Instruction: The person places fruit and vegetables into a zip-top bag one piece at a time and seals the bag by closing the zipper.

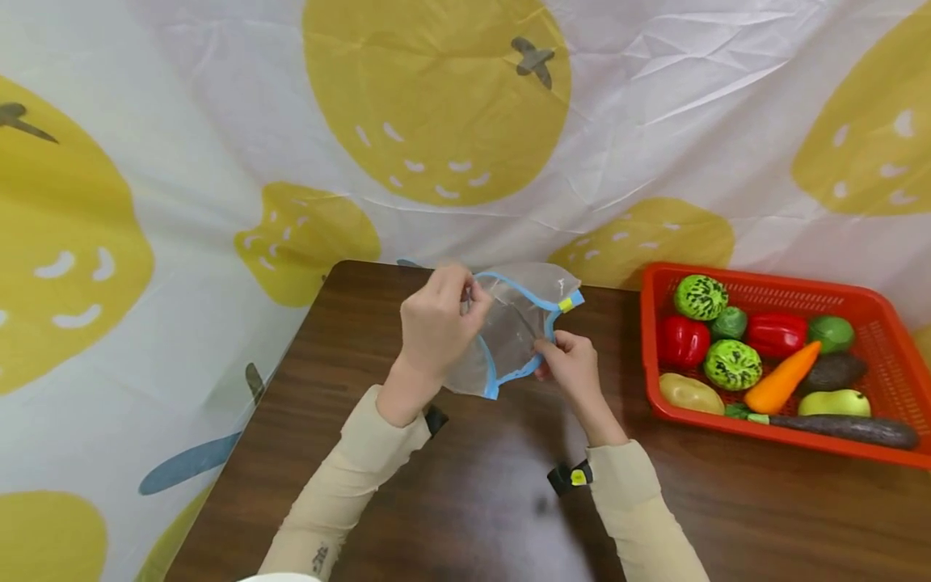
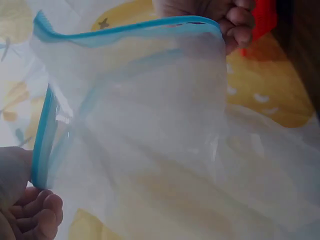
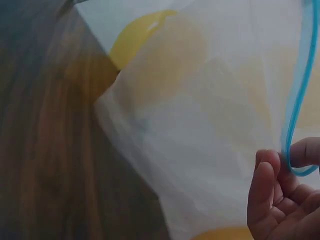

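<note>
A translucent zip bag (image 1: 509, 327) with a blue zip edge is spread above the table, its mouth pulled apart. My left hand (image 1: 439, 323) pinches one side of the blue edge, as the left wrist view of the bag (image 2: 150, 130) also shows. On the opposite side, my right hand (image 1: 573, 364) grips the blue edge between thumb and fingers. A yellow slider (image 1: 566, 305) sits near the zip's far right corner. In the right wrist view, the thin bag body (image 3: 200, 120) hangs beyond the fingers (image 3: 263, 192).
A red plastic basket (image 1: 890, 339) stands at the right of the brown wooden table (image 1: 465, 501). It holds several play vegetables and fruits, among them an orange carrot (image 1: 781, 380) and a dark eggplant (image 1: 851, 430). A curtain with yellow fruit prints (image 1: 436, 97) hangs behind.
</note>
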The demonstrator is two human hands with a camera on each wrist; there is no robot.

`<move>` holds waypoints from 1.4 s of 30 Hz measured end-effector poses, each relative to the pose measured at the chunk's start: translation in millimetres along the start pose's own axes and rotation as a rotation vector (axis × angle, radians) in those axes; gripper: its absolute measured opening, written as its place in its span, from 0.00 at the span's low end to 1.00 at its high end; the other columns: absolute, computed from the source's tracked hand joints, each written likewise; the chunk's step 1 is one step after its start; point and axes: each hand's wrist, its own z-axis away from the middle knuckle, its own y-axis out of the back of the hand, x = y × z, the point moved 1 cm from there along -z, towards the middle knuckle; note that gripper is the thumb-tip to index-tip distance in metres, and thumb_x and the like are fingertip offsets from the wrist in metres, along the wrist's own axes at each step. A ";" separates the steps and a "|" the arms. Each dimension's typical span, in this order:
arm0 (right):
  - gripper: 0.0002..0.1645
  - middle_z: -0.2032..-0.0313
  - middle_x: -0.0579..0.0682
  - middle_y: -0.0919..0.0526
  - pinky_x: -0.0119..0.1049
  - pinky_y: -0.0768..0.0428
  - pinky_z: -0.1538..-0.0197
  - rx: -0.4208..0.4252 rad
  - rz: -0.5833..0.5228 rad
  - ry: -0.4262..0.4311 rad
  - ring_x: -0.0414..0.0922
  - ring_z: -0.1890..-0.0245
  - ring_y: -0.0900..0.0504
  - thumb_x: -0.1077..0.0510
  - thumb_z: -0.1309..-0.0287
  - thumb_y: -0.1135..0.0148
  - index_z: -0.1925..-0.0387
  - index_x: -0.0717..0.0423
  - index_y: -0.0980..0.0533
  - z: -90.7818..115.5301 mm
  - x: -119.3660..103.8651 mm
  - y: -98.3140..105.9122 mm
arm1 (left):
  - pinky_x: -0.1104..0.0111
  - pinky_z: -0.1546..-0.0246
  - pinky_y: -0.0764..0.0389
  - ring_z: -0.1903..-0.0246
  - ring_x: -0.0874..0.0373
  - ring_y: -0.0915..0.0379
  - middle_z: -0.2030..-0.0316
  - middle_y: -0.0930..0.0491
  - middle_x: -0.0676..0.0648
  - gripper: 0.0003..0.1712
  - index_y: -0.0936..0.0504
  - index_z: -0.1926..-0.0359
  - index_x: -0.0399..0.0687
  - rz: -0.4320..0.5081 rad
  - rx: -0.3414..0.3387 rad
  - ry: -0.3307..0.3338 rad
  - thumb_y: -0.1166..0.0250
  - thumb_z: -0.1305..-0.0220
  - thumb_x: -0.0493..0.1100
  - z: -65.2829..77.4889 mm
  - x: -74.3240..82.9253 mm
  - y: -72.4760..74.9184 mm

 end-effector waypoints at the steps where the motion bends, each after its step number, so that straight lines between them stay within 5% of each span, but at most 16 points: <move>1: 0.11 0.92 0.44 0.27 0.28 0.25 0.83 0.003 0.006 -0.025 0.36 0.91 0.28 0.65 0.48 0.43 0.82 0.68 0.25 1.0 4.2 1.8 | 0.73 0.91 0.36 0.89 0.61 0.37 0.83 0.31 0.46 0.05 0.31 0.79 0.39 0.021 -0.030 -0.015 0.42 0.58 0.29 5.2 3.5 -3.1; 7: 0.13 0.93 0.44 0.28 0.29 0.26 0.82 0.006 0.036 -0.095 0.37 0.91 0.28 0.64 0.49 0.45 0.85 0.64 0.26 7.3 24.9 10.4 | 0.78 0.90 0.44 0.89 0.66 0.46 0.85 0.34 0.50 0.10 0.33 0.79 0.42 0.217 -0.290 -0.052 0.39 0.59 0.30 46.9 29.0 -31.0; 11: 0.15 0.93 0.44 0.30 0.30 0.25 0.81 0.033 0.056 -0.106 0.38 0.92 0.29 0.64 0.49 0.45 0.88 0.61 0.26 11.5 36.7 15.1 | 0.78 0.86 0.45 0.87 0.66 0.46 0.86 0.36 0.52 0.11 0.33 0.80 0.43 0.308 -0.444 0.062 0.38 0.57 0.30 73.6 34.4 -53.0; 14: 0.15 0.94 0.43 0.30 0.29 0.27 0.82 0.046 0.116 -0.110 0.37 0.92 0.30 0.63 0.49 0.43 0.88 0.61 0.26 12.9 48.3 17.8 | 0.79 0.85 0.43 0.86 0.66 0.43 0.86 0.34 0.52 0.10 0.32 0.81 0.43 0.322 -0.499 0.140 0.38 0.57 0.30 89.3 29.8 -65.5; 19: 0.14 0.95 0.42 0.29 0.29 0.32 0.85 0.055 0.315 -0.073 0.37 0.94 0.30 0.61 0.53 0.42 0.90 0.60 0.25 11.7 67.4 22.4 | 0.79 0.85 0.38 0.87 0.65 0.38 0.87 0.30 0.51 0.08 0.31 0.81 0.43 0.323 -0.422 0.223 0.40 0.58 0.30 96.8 10.2 -72.1; 30: 0.13 0.93 0.45 0.26 0.31 0.27 0.85 -0.034 0.405 -0.146 0.36 0.95 0.30 0.63 0.53 0.44 0.86 0.66 0.22 7.9 86.2 36.3 | 0.72 0.88 0.33 0.87 0.60 0.37 0.85 0.31 0.47 0.06 0.29 0.80 0.38 0.125 -0.191 0.194 0.42 0.56 0.26 59.3 -18.1 -55.1; 35: 0.13 0.92 0.46 0.25 0.30 0.28 0.85 0.019 0.426 -0.111 0.37 0.94 0.29 0.63 0.52 0.43 0.87 0.65 0.23 6.1 85.0 42.0 | 0.73 0.88 0.33 0.87 0.60 0.36 0.84 0.30 0.47 0.06 0.29 0.79 0.38 0.142 -0.218 0.165 0.40 0.54 0.27 58.5 -17.5 -52.1; 42: 0.18 0.90 0.48 0.23 0.29 0.32 0.83 0.079 0.452 0.064 0.41 0.90 0.25 0.53 0.46 0.36 0.85 0.60 0.24 13.2 77.1 40.9 | 0.73 0.87 0.36 0.86 0.61 0.37 0.84 0.32 0.49 0.09 0.31 0.80 0.41 0.205 -0.295 0.050 0.38 0.55 0.29 66.9 -8.3 -62.4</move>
